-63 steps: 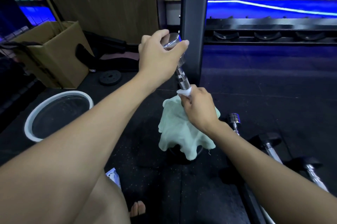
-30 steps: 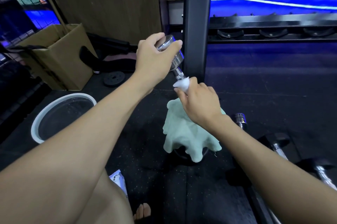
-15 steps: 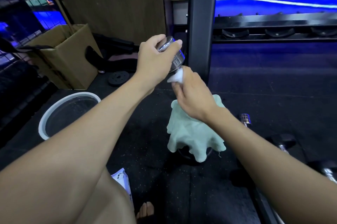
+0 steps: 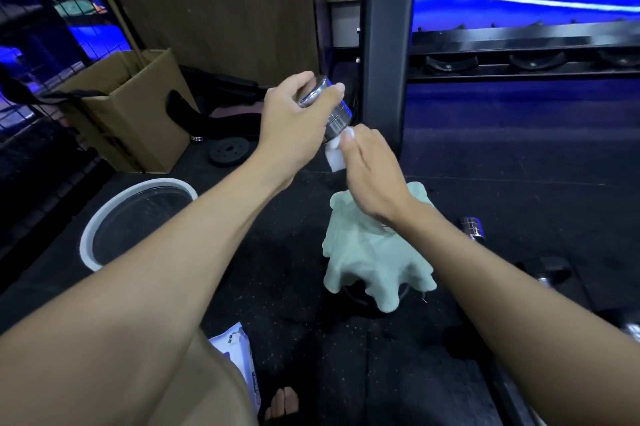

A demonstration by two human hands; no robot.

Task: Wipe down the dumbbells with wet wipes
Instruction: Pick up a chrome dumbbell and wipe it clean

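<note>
A chrome dumbbell (image 4: 334,115) stands tilted, its lower end hidden under a pale green cloth (image 4: 374,266) on the floor. My left hand (image 4: 296,120) grips its shiny top end. My right hand (image 4: 372,172) pinches a white wet wipe (image 4: 335,157) against the chrome collar just below the top end; the handle is hidden behind this hand. More chrome dumbbells (image 4: 472,226) lie on the floor at the right, partly behind my right arm.
A white-rimmed bucket (image 4: 104,217) sits at the left, a cardboard box (image 4: 138,114) behind it. A wet wipe pack (image 4: 239,353) lies by my knee. A black rack post (image 4: 386,44) rises just behind the dumbbell. A small weight plate (image 4: 228,151) lies near the box.
My right hand has slid the wipe up the handle from near the cloth to the collar under the top end. The left hand has kept its grip.
</note>
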